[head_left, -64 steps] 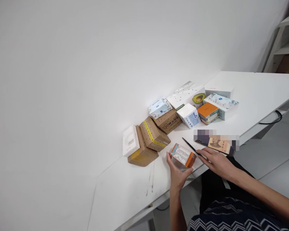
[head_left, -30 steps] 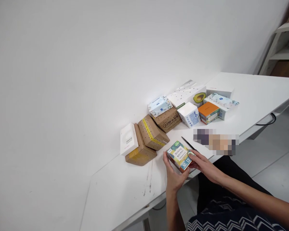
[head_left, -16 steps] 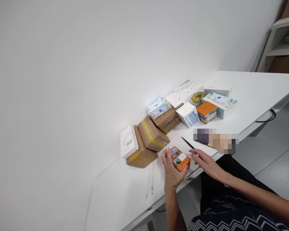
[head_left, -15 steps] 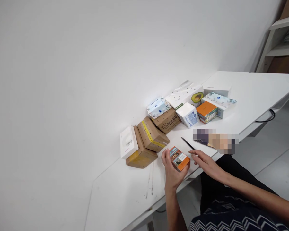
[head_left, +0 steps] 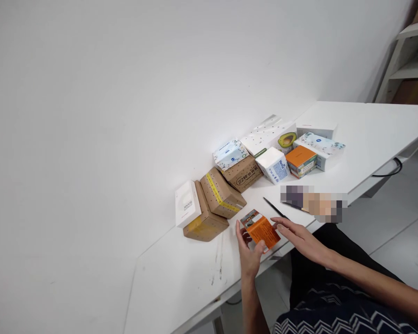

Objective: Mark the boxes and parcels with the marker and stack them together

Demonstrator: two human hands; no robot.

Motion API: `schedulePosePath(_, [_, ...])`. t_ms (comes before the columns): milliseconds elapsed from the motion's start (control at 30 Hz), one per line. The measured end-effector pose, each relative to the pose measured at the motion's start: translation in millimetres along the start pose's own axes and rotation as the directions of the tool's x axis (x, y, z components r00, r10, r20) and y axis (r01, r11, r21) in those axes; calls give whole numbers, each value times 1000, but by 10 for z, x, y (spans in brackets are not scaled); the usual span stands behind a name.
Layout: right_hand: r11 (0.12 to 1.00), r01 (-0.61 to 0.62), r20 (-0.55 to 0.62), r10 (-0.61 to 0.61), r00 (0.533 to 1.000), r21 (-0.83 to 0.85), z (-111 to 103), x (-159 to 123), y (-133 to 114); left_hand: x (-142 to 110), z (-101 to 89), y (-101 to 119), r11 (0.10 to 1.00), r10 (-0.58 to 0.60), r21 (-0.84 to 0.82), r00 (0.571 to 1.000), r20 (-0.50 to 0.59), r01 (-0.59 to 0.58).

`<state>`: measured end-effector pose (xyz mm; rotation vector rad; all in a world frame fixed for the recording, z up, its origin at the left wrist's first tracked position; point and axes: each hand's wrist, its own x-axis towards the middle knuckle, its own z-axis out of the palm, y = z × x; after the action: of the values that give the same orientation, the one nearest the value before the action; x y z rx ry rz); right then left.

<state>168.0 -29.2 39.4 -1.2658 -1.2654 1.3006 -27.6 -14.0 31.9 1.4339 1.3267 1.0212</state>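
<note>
- Gripping a small orange printed cardboard box (head_left: 264,233), the person's left hand (head_left: 251,262) has its thumb on the near end and its fingers around the far-left side.
- The box is held tilted at the near edge of the white flat-topped table (head_left: 372,134).
- The right hand (head_left: 303,240) is unclenched, fingers loosely extended at the box's right side; whether the fingertips touch it cannot be told.
- A slim black pen-like stick (head_left: 275,207) lies just beyond the right fingertips.
- A dark-and-tan flat item (head_left: 310,202), mostly pixelated, lies to the right of the stick.
- Farther back, an orange-topped square carton (head_left: 301,161) sits between a white cube-shaped box with blue print (head_left: 272,164) and a pale floral tissue box (head_left: 320,146).
- On the left, a white power bank box (head_left: 187,204) leans against brown dotted cardboard cartons (head_left: 223,192).
</note>
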Motion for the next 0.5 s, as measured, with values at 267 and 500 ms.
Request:
schedulePosePath(267, [999,30,-85,-31,996,-12,-71,10,-38,33,136,145,976,-195,107,979,54,188])
schedulePosePath(500, [999,36,-83,-34,996,23,-15,12,7,-1,156,202,984,-149,100,989,-4,149])
